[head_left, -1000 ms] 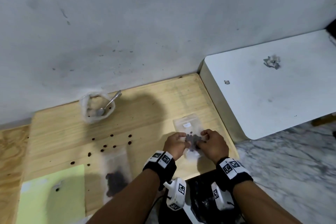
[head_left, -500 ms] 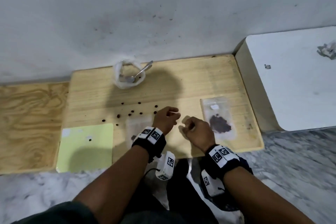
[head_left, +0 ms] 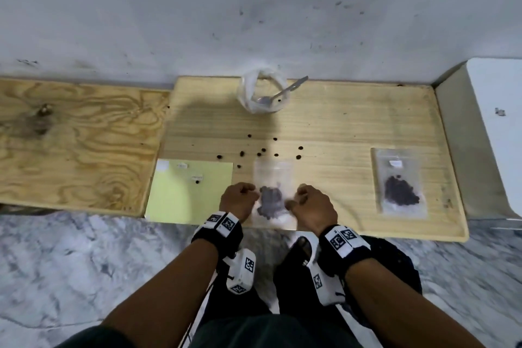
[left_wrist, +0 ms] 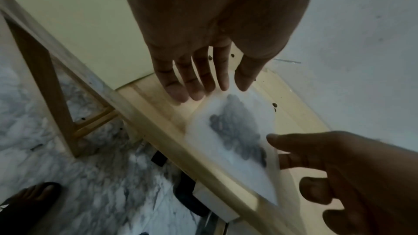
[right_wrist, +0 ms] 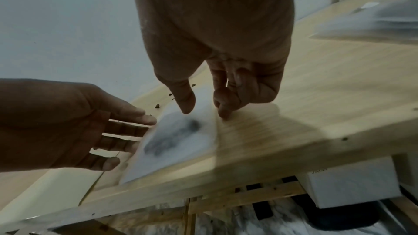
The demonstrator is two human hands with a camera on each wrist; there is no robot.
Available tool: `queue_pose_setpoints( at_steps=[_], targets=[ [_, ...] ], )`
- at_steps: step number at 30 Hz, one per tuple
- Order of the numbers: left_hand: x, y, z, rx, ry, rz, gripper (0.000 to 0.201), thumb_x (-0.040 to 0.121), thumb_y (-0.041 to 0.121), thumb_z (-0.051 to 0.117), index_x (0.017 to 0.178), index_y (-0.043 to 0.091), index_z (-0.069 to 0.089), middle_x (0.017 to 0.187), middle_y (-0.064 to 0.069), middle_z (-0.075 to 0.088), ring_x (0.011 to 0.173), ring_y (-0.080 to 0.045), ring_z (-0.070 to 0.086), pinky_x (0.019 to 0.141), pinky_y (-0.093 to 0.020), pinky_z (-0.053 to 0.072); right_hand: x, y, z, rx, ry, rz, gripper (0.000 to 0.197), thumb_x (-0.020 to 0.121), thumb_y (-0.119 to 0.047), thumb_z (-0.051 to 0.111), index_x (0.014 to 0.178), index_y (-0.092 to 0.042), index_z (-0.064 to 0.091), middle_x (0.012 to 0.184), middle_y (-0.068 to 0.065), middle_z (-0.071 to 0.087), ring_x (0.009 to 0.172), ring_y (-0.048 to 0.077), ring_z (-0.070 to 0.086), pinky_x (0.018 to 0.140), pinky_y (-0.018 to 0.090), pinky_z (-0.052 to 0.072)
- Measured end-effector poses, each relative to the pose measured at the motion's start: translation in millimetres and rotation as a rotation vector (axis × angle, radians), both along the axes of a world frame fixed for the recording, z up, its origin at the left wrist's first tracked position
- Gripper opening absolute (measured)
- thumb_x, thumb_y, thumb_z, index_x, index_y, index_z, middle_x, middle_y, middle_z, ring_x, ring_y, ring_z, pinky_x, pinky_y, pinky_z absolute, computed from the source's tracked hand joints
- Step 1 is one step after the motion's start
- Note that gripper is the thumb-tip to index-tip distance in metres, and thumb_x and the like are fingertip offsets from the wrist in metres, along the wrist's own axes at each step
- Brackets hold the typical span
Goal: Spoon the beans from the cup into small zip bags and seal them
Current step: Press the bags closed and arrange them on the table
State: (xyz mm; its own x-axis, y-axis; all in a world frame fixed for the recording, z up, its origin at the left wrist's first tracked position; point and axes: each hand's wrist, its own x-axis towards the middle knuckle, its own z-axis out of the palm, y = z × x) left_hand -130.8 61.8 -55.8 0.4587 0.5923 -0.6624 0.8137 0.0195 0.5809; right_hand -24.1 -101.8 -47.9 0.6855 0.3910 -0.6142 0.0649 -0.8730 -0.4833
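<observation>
While both hands flank it, the near zip bag (head_left: 271,200) lies blurred at the front edge of the wooden table (head_left: 339,127), beans inside; left hand (head_left: 238,200) fingers straight and loose, tips at the bag's left edge; right hand (head_left: 313,206) partly curled, thumb and fingertip at its right edge, grip unclear; second filled bag (head_left: 398,182) well to the right; cup (head_left: 264,94) with spoon (head_left: 285,90) by the wall; loose beans (head_left: 261,151) between

**Three camera views of one desk**

The head camera looks steeply down from above at the desk (head_left: 339,133). Each wrist camera sits close, low, looking along its fingers (left_wrist: 196,78). All share the near edge's bean bag (head_left: 271,200).
</observation>
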Motion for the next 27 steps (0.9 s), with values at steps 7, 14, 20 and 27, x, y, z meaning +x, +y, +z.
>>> queue_pose_setpoints(
  at_steps=[7,14,20,27],
  targets=[
    [-9,8,-9,0.001,-0.086,-0.094,0.019,0.083,0.018,0.067,0.1,0.016,0.076,0.114,-0.001,0.071,0.109,-0.02,0.063,0.1,-0.029,0.046,-26,18,14,0.029,0.0,-0.176,0.041,0.083,-0.038,0.069,0.117,-0.016,0.067,0.109,0.004,0.069,0.098,0.024,0.061,0.085,0.031,0.048],
    [-15,14,-11,-0.008,-0.187,-0.051,0.019,0.082,0.013,0.067,0.1,0.013,0.075,0.11,-0.003,0.071,0.103,-0.019,0.065,0.093,-0.025,0.05,-42,31,21,0.038,-0.09,-0.296,0.048,0.084,-0.038,0.065,0.131,-0.026,0.062,0.106,-0.002,0.066,0.098,0.022,0.062,0.083,0.029,0.045],
    [-18,41,26,-0.071,-0.507,0.168,0.014,0.081,0.007,0.071,0.085,0.021,0.074,0.093,0.002,0.071,0.084,-0.011,0.065,0.07,-0.019,0.052,-45,65,29,0.285,-0.13,-0.276,0.046,0.086,-0.032,0.072,0.13,-0.022,0.063,0.103,-0.001,0.069,0.09,0.019,0.065,0.084,0.035,0.054],
    [-55,146,38,-0.036,-0.601,0.374,0.025,0.081,-0.01,0.065,0.085,0.014,0.072,0.076,0.001,0.07,0.069,-0.012,0.063,0.059,-0.02,0.05,-65,155,21,0.476,-0.032,-0.142,0.027,0.092,-0.017,0.066,0.116,-0.028,0.071,0.087,-0.012,0.067,0.086,0.01,0.062,0.084,0.026,0.049]
  ],
)
